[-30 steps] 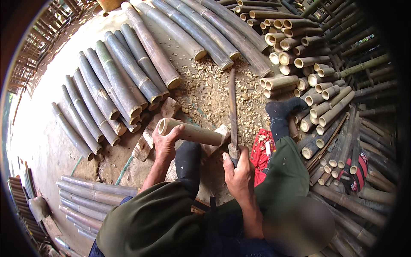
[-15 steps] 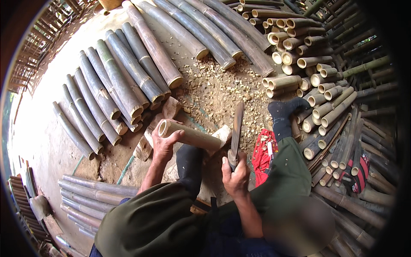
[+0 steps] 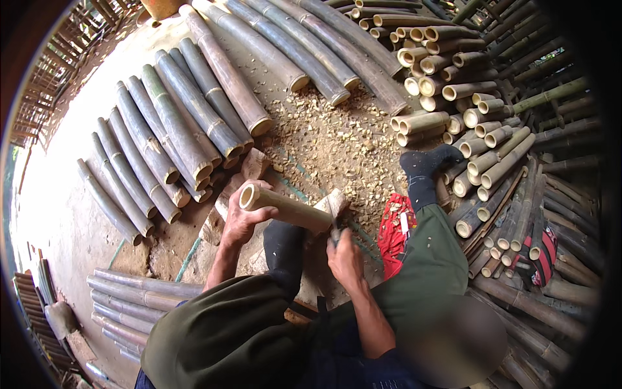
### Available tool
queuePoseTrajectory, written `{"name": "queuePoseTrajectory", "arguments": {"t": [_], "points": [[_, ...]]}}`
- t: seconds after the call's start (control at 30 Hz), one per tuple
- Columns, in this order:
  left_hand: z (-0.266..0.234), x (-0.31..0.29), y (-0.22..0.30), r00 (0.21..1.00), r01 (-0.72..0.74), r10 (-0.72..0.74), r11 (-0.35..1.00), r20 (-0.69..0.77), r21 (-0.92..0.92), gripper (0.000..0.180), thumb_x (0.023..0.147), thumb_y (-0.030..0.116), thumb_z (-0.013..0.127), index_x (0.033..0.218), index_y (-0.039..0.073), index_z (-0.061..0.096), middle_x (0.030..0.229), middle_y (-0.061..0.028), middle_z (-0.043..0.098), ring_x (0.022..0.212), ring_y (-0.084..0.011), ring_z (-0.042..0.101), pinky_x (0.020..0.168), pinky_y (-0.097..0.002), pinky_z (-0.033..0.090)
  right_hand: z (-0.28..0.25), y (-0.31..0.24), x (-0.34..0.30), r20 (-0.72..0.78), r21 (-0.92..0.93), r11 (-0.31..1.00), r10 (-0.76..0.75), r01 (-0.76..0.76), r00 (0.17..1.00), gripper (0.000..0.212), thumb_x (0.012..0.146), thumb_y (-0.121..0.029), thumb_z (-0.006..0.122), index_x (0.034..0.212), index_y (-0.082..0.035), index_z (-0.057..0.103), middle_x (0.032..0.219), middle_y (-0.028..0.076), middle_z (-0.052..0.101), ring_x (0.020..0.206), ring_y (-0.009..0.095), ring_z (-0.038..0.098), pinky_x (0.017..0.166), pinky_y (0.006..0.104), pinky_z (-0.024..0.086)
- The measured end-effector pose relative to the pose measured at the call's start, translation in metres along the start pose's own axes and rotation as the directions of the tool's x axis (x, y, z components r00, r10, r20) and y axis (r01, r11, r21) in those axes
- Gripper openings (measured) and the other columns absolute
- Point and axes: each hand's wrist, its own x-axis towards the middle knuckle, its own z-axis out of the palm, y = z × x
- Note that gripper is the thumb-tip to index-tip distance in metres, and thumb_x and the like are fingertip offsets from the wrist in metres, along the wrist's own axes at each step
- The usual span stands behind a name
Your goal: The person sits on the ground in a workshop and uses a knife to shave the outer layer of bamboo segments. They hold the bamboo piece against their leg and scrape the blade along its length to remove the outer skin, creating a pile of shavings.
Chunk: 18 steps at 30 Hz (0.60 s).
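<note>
The left hand (image 3: 241,220) clamped its fingers on the bamboo tube (image 3: 295,212) behind its open end; the right hand (image 3: 346,260) wrapped its own around a tool (image 3: 335,234) near the far edge, chip-strewn floor (image 3: 316,150) beyond.

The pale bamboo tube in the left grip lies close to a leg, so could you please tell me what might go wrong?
The left grip holds the bamboo tube near its open end, so the tube could twist or slide under force. The right grip has a dark tool by the other end; a slip might carry it into the dark-covered lower leg close by.
</note>
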Motion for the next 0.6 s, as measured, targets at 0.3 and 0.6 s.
{"name": "queuePoseTrajectory", "arguments": {"t": [0.3,0.6], "points": [[0.019,-0.001,-0.022,0.862,-0.042,-0.110,0.957,-0.495,-0.287,0.040,0.081,0.012,0.094,0.112,0.004,0.071,0.101,-0.0046,0.075,0.089,-0.0141,0.070,0.085,-0.0320,0.057,-0.067,-0.073,-0.019,-0.191,0.298,0.917,-0.213,0.264,0.958,0.030,0.102,-0.022,0.072,0.110,-0.001,0.052,0.090,0.025,0.072,0.086,0.047,0.073,0.068,0.0553,0.055],[0.029,0.008,-0.012,0.876,-0.100,0.015,0.983,-0.481,-0.152,0.035,0.080,0.008,0.092,0.106,0.003,0.069,0.094,-0.0043,0.075,0.084,-0.0139,0.070,0.083,-0.0318,0.057,-0.048,-0.053,-0.004,-0.016,0.137,0.988,-0.076,0.077,0.997,0.030,0.101,-0.021,0.071,0.111,0.001,0.053,0.089,0.029,0.070,0.082,0.052,0.070,0.070,0.0592,0.054]]}}
